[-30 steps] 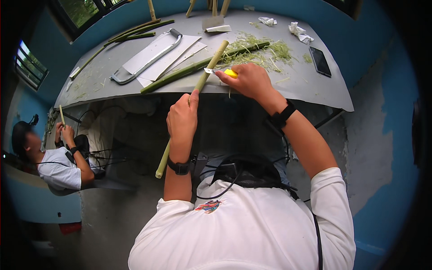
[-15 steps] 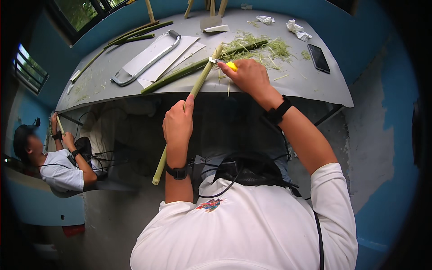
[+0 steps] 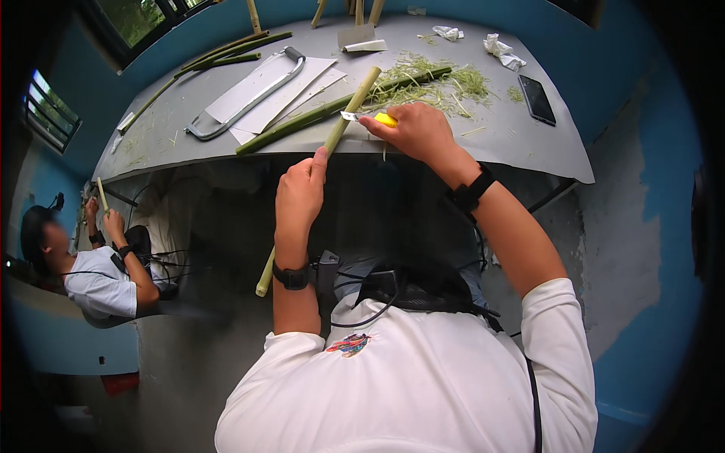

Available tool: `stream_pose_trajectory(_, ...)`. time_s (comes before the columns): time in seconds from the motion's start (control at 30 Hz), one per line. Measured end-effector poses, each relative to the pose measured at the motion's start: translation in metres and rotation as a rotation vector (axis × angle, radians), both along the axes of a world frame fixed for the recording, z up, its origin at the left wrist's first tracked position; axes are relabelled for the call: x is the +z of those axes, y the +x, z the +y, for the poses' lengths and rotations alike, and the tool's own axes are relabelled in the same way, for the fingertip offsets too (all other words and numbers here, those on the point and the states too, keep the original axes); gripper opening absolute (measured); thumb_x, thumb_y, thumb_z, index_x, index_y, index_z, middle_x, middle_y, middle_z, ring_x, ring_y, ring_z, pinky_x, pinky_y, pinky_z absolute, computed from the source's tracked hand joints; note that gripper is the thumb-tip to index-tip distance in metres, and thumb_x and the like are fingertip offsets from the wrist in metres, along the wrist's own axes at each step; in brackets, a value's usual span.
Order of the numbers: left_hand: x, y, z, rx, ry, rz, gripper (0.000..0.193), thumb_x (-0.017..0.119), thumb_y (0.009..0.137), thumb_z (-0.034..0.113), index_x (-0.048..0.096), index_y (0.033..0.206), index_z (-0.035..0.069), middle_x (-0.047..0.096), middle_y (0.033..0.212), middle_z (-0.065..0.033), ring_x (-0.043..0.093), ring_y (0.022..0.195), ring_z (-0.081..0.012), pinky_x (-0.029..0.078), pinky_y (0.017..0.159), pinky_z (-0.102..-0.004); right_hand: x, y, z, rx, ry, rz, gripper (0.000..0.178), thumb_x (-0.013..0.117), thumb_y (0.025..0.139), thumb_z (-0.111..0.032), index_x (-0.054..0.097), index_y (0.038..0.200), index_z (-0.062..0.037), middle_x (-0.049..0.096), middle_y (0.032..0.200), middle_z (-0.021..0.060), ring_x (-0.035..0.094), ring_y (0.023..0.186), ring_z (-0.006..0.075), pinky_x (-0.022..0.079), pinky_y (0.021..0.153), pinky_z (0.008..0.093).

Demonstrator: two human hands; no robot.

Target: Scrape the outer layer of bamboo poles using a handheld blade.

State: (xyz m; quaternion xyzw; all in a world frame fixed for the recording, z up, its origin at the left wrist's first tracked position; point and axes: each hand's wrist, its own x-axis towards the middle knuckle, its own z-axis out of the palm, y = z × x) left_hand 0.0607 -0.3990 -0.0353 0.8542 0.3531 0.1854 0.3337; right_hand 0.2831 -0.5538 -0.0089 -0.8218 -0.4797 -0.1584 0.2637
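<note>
My left hand [image 3: 298, 192] is wrapped round a peeled, pale green bamboo pole [image 3: 361, 92], which slants from above the table's front edge down past my left wrist. In my right hand [image 3: 419, 132] is a yellow-handled utility knife [image 3: 386, 120]; its short blade lies against the pole, above my left hand. Under the pole's upper part, a darker green bamboo pole [image 3: 298, 123] rests on the table. Thin green shavings [image 3: 468, 81] are heaped around that pole's far end.
On the grey table [image 3: 170, 155] lie a hacksaw [image 3: 293, 54], white paper sheets [image 3: 307, 92], several green poles [image 3: 238, 51] at the back left, crumpled tissue [image 3: 502, 51] and a black phone [image 3: 537, 98]. At far left sits another person [image 3: 109, 283] holding a pale stick.
The knife blade has slid down the pole toward my left hand, my right hand moving slightly left and nearer me. The other person's stick stands higher than before.
</note>
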Motion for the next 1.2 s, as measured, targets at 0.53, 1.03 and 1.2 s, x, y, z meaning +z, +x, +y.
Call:
stream_pose_trajectory(0.53, 0.003, -0.005, 0.004, -0.003, -0.067, 0.019, 0.083, 0.046, 0.117, 0.073, 0.067, 0.08, 0.002, 0.06, 0.065, -0.0092, 0.062, 0.065, -0.022, 0.049, 0.066, -0.0408, -0.011, -0.002, 0.006, -0.073, 0.074, -0.062, 0.079, 0.066, 0.104, -0.079, 0.079, 0.077, -0.0046, 0.072, 0.068, 0.0209, 0.075, 0.067, 0.0429, 0.059, 0.062, 0.0535)
stream_pose_trajectory(1.03, -0.022, -0.072, 0.022, -0.012, -0.317, 0.018, 0.08, 0.046, 0.119, 0.069, 0.066, 0.083, 0.0, 0.059, 0.068, -0.0051, 0.059, 0.067, -0.0168, 0.048, 0.067, -0.036, -0.011, 0.003, 0.007, -0.168, 0.087, 0.019, 0.079, 0.057, 0.11, -0.078, 0.072, 0.083, -0.0046, 0.074, 0.075, 0.0217, 0.076, 0.075, 0.0461, 0.059, 0.066, 0.0557)
stream_pose_trajectory(1.2, -0.03, -0.058, 0.026, -0.056, -0.153, -0.066, 0.08, 0.044, 0.12, 0.068, 0.066, 0.084, 0.001, 0.059, 0.068, -0.0076, 0.06, 0.067, -0.0195, 0.05, 0.068, -0.0384, -0.009, -0.002, 0.0, -0.071, 0.114, -0.005, 0.075, 0.062, 0.109, -0.075, 0.072, 0.081, -0.0062, 0.072, 0.071, 0.0196, 0.075, 0.07, 0.0438, 0.058, 0.063, 0.0548)
